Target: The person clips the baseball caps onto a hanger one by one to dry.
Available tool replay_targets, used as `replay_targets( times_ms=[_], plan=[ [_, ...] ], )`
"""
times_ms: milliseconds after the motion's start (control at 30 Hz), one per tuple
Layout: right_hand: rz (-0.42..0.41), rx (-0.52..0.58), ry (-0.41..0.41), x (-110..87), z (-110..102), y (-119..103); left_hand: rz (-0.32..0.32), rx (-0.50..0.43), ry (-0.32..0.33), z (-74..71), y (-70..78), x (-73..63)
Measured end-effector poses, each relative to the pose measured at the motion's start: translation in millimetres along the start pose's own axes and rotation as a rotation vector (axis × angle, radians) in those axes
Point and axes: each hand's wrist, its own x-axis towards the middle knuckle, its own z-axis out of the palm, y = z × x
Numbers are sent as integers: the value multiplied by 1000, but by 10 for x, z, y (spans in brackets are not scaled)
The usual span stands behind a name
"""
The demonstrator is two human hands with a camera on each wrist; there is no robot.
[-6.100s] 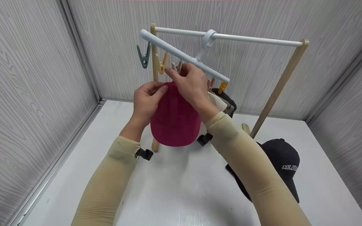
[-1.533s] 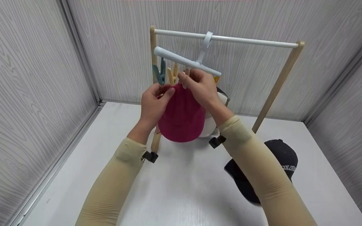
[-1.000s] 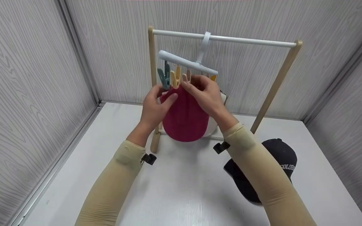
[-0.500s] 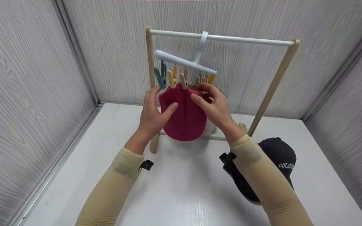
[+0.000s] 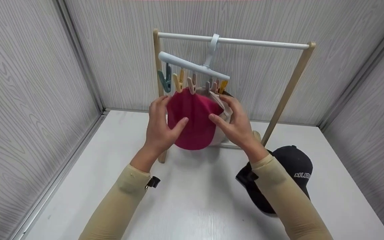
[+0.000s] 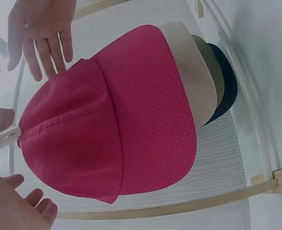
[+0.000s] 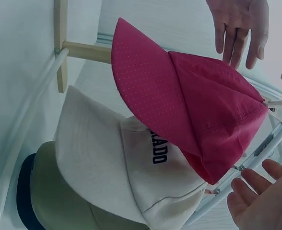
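A crimson baseball cap (image 5: 192,123) hangs by its crown from a pale pink clothespin (image 5: 191,86) on a light blue clip hanger (image 5: 192,65). My left hand (image 5: 160,128) is spread at the cap's left side, fingers extended. On the other side my right hand (image 5: 237,126) is likewise spread, its thumb near the cap's edge. Both wrist views show the hands apart from the cap, holding nothing. Behind it hang a cream cap (image 7: 131,163) with dark lettering, an olive cap (image 7: 59,187) and a navy cap (image 7: 25,191).
The hanger hooks over the white rail (image 5: 262,42) of a wooden-legged rack (image 5: 288,95). Green (image 5: 164,80) and yellow clothespins (image 5: 178,81) hang to the left. A black cap (image 5: 293,163) with white lettering lies on the white table (image 5: 192,200), partly behind my right arm.
My right hand has let go of the pink clothespin and moved right and down. The left hand has released the cap's crown and opened. The cap now hangs from the clothespin.
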Motion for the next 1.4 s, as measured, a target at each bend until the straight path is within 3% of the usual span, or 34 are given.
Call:
replay_targets(
  times_ms=[500, 900, 1400],
  plan=[
    [82, -112, -21, -310, -185, 142, 25, 48, -54, 86, 72, -123],
    [113, -119, -19, -520, -357, 228, 67, 62, -79, 158, 116, -196],
    [162, -139, -13, -782, -585, 291, 126, 108, -143, 299, 306, -299]
  ],
)
